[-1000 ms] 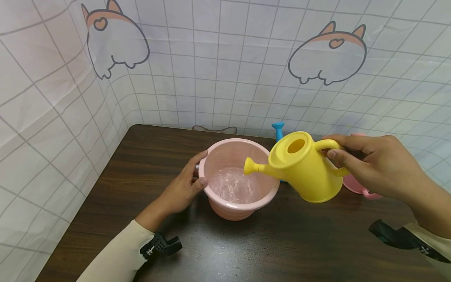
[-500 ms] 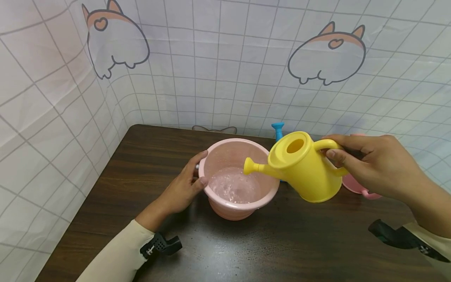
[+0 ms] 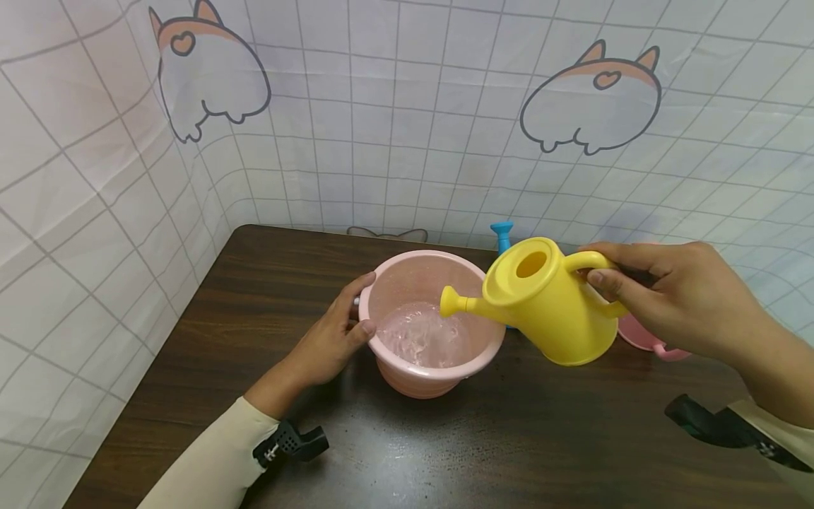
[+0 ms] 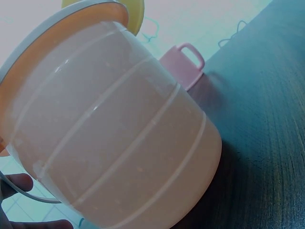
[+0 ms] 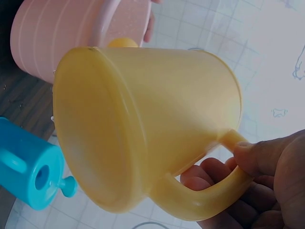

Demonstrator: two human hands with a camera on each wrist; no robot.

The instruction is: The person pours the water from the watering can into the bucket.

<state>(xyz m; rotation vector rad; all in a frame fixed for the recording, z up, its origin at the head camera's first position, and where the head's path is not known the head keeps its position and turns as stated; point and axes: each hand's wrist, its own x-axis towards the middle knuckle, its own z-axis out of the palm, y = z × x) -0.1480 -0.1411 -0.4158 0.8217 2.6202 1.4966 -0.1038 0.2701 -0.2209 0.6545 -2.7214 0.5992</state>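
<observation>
My right hand (image 3: 687, 297) grips the handle of a yellow watering can (image 3: 559, 318), tilted toward the left. Its spout head hangs over a pale pink bucket (image 3: 422, 383), which stands on the dark wooden table. Stirred water (image 3: 413, 334) shows inside the bucket. On the bucket's left side, my left hand (image 3: 331, 329) holds the rim, thumb on the edge and the other fingers along the outside. A thin white bail handle (image 4: 35, 196) runs by the left fingers in the left wrist view. The right wrist view shows fingers curled through the can's handle.
Behind the yellow can stands a blue watering can (image 5: 26, 167), mostly hidden in the head view. A pink vessel with a handle (image 4: 181, 69) sits at the right, partly behind the right hand. Water drops dot the table (image 3: 407, 459) in front. A tile-patterned sheet (image 3: 394, 141) hangs behind.
The yellow can tips very slightly further toward the bucket. The churning pattern on the water has shifted and looks calmer than a second ago. Both hands keep their places.
</observation>
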